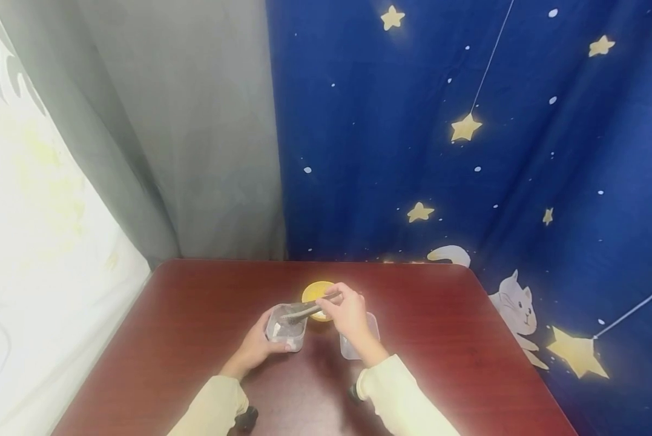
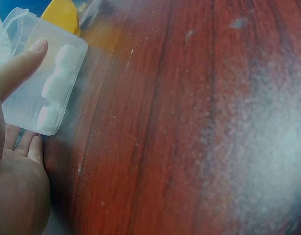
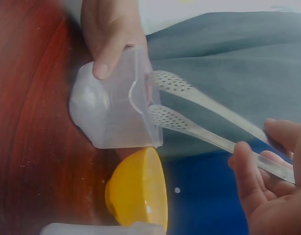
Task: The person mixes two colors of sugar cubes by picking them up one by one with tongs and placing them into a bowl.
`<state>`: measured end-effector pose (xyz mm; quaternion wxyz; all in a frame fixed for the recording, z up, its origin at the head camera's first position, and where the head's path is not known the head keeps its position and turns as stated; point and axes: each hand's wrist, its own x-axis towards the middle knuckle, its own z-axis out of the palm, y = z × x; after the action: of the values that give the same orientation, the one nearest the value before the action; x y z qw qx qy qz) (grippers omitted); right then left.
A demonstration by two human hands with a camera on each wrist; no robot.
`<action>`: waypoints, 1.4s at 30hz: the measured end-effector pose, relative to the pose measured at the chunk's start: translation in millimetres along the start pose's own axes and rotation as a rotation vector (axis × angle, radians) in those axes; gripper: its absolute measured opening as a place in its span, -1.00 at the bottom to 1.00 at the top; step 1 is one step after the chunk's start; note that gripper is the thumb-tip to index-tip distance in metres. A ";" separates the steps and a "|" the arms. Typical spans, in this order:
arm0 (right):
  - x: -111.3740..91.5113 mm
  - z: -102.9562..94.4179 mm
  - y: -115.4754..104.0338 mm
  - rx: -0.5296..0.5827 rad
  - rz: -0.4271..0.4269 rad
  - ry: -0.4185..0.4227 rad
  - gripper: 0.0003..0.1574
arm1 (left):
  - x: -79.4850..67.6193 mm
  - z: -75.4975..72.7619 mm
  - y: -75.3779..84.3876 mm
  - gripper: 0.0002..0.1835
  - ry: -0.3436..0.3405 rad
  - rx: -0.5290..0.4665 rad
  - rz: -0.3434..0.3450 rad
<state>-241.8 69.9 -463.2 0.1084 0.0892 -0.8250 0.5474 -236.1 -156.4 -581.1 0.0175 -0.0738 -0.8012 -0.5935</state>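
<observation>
My left hand (image 1: 255,346) holds a clear plastic container (image 1: 298,345), the thumb on its near wall and the other fingers along its far side. Several white lumps (image 2: 54,89) lie at the container's bottom in the left wrist view. With thumb and fingers, my right hand (image 1: 349,312) grips a pair of metal tongs (image 3: 214,105). Their perforated tips are spread apart at the container's mouth, and nothing shows between them. A yellow bowl (image 3: 133,188) stands just beyond, between the hands.
A second clear container (image 1: 350,349) sits under the right forearm, partly hidden. The dark red wooden table (image 1: 440,363) carries everything. Grey curtain (image 1: 206,151) and blue star-print curtain (image 1: 358,151) hang behind its far edge.
</observation>
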 end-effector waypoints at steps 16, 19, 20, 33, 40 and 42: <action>-2.6 23.9 13.6 -0.033 0.015 -0.175 -0.74 | 1.8 2.0 0.4 0.10 0.009 -0.004 0.019; -2.3 26.3 16.6 -0.025 0.010 -0.188 -0.75 | 1.7 2.5 0.8 0.11 0.014 -0.014 0.030; -2.2 26.8 17.6 -0.024 0.005 -0.188 -0.75 | 1.6 2.5 1.0 0.11 0.014 -0.014 0.029; -0.7 27.5 22.0 -0.019 0.024 -0.193 -0.80 | -0.7 -1.0 3.1 0.10 -0.015 -0.014 0.035; -1.2 29.1 25.1 -0.023 0.005 -0.117 -0.78 | -5.4 -1.4 18.8 0.09 -0.014 -0.032 0.032; -1.3 29.0 25.0 -0.022 0.003 -0.130 -0.79 | -1.5 -0.4 7.5 0.09 -0.005 -0.031 0.030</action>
<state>-249.6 52.8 -496.6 0.0545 0.1222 -0.8365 0.5313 -233.5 -154.8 -574.0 0.0232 -0.0879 -0.7907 -0.6054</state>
